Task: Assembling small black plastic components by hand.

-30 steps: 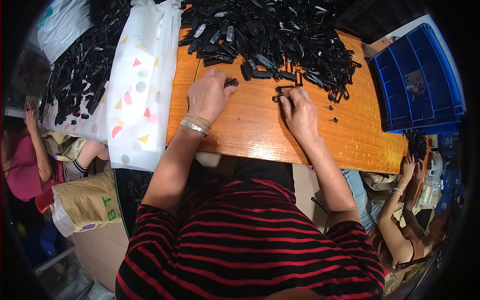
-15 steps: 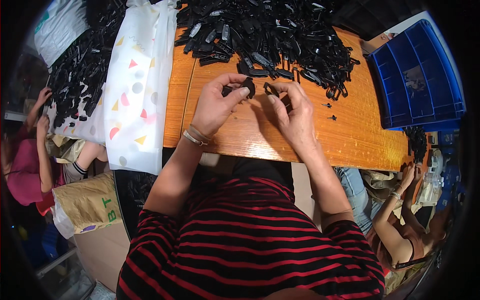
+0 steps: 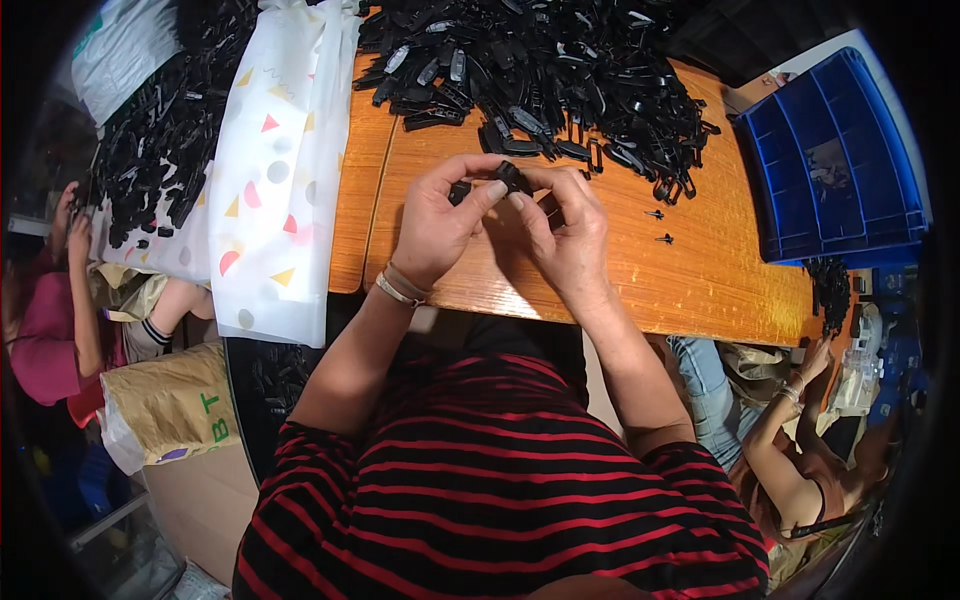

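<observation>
My left hand (image 3: pixel 437 222) pinches a small black plastic part (image 3: pixel 511 178) between thumb and forefinger, above the wooden table. Another bit of black plastic (image 3: pixel 459 192) shows in the curl of its fingers. My right hand (image 3: pixel 570 228) is closed at the right side of the same part, with thumb and fingertips against it. The black piece it grips is mostly hidden by the fingers. Just beyond both hands lies a large heap of black plastic parts (image 3: pixel 540 75), some long and clip-like, some like open frames.
Two tiny black pieces (image 3: pixel 660 238) lie right of my hands on the table (image 3: pixel 700 290). A blue crate (image 3: pixel 835 165) stands tilted at the right. White patterned sheeting (image 3: pixel 265 190) covers the left side, with more black parts (image 3: pixel 160 170) beyond. Other people work at both sides.
My right hand has moved left, bringing its small black frame-like piece against the part in my left hand. The gap between the hands has closed.
</observation>
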Available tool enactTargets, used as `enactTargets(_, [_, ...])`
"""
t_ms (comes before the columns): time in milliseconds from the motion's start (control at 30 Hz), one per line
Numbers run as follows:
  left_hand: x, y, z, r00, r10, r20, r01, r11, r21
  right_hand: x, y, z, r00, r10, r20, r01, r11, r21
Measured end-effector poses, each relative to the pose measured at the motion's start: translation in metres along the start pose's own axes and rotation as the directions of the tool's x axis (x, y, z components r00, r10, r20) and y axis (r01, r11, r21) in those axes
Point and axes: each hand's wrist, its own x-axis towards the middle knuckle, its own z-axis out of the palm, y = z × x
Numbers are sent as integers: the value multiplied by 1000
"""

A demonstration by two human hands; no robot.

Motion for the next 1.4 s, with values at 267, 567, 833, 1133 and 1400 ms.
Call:
enactTargets(267, [-12, -12, 18, 995, -19, -98, 1, 985, -175, -17, -4, 20, 990, 21, -139, -35, 995, -97])
enactTargets(567, [-10, -3, 11, 990, -123, 70, 134, 972, -193, -31, -1, 32, 985, 174, 24, -175, 970, 171])
enactTargets(833, [35, -12, -14, 983, -174, -50, 180, 973, 144, 6, 30, -31, 977, 4, 211, 67, 943, -325])
enactTargets(1133, [75, -4, -18, 850, 339, 402, -445, 55, 894, 32, 54, -42, 891, 105, 441, 217, 755, -619])
enactTargets(1400, [89, -2, -27, 823, 228, 520, -535, 4, 845, 8, 36, -29, 878, 405, 253, -457, 868, 196])
